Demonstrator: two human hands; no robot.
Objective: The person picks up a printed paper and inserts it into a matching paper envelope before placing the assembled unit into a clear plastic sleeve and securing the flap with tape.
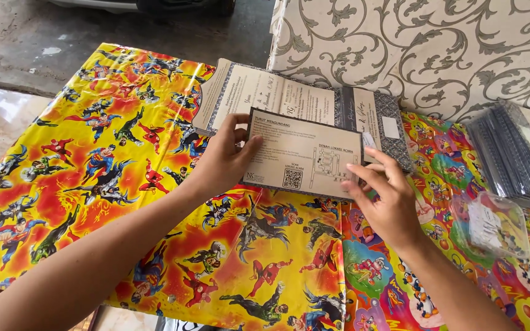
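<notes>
1. Card (302,160), one, beige with a dark border, is held flat above the yellow comic-print cover (111,178).
2. Its left edge is pinched by the left hand (223,160), thumb on top.
3. Its right edge is gripped by the right hand (387,205), fingers half curled.
4. Behind the card, one unfolded card sheet (289,98) is laid.
5. Right of the card, one stack of dark sleeves (516,153) and one clear packet (492,224) are placed.
6. Left of the card, the cover is unoccupied.

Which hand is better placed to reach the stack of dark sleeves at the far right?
Right, probably. The right hand pinches the card at its right edge, on the same side as the stack of dark sleeves. The left hand grips the card's left edge, farther away.
</notes>
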